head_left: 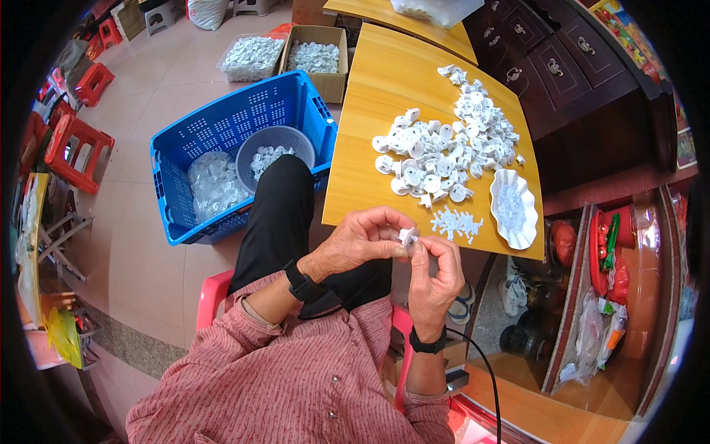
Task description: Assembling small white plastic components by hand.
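Note:
Between the fingertips of both hands is a small white plastic part (407, 236) with a round disc and a raised stub. My left hand (364, 235) pinches it from the left. My right hand (435, 275) meets it from the right with thumb and fingers; whether a second tiny piece is in them is hidden. Just beyond my hands, on the yellow wooden table (362, 96), lies a heap of similar white disc parts (444, 159). Closer to me is a little pile of small pale plastic pieces (457, 223). More such pieces fill a white scalloped dish (527, 233) at the right edge.
A blue plastic crate (200, 122) on the floor at left holds a grey basket (307, 140) and a clear bag of parts (214, 185). Behind it stand a clear tub (251, 59) and a cardboard box (336, 85), both full. Dark drawers (551, 66) border the table. A black cable (494, 385) hangs by my right wrist.

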`<state>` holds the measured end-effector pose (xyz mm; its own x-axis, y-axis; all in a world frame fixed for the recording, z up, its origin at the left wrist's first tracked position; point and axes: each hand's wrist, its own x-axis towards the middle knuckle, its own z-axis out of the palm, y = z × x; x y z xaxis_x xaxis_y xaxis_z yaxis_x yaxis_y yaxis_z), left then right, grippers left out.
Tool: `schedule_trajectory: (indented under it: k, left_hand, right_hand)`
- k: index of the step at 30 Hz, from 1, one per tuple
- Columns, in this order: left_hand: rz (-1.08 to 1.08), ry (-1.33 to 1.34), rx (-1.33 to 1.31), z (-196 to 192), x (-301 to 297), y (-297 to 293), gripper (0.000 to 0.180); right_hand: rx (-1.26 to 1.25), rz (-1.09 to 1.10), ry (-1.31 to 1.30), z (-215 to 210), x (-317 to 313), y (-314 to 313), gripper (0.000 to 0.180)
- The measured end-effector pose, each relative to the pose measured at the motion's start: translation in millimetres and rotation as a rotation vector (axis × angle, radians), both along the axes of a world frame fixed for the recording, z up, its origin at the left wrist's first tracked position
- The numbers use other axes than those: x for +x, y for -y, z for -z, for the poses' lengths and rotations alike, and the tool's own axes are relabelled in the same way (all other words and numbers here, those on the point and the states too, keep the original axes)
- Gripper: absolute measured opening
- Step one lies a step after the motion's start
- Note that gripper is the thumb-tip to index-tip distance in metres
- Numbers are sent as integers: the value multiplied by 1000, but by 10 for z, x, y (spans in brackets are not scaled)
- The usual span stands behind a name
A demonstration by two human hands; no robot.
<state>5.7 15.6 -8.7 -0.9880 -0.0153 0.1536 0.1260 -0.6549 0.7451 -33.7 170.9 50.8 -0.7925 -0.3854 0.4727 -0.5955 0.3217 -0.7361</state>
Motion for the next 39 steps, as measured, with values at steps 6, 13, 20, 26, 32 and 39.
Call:
schedule_trajectory:
  k: [6, 13, 20, 26, 32, 39]
  left_hand:
    - [-36, -19, -83, 3, -2, -3, 33]
    - [11, 16, -50, -43, 24, 31, 33]
    - [-57, -7, -113, 19, 38, 34, 34]
    - [-13, 50, -96, -23, 54, 123, 37]
    - [-440, 143, -79, -95, 103, 635, 27]
    - [-926, 174, 214, 76, 66, 1523, 27]
  right_hand:
    - [77, 11, -51, 15, -1, 8, 6]
    - [-21, 5, 92, 40, -5, 7, 5]
    - [-8, -16, 100, 92, -7, 37, 5]
    - [2, 45, 211, 149, -16, 9, 7]
    - [47, 51, 212, 250, -156, -118, 8]
    - [129, 59, 193, 170, -283, -143, 6]
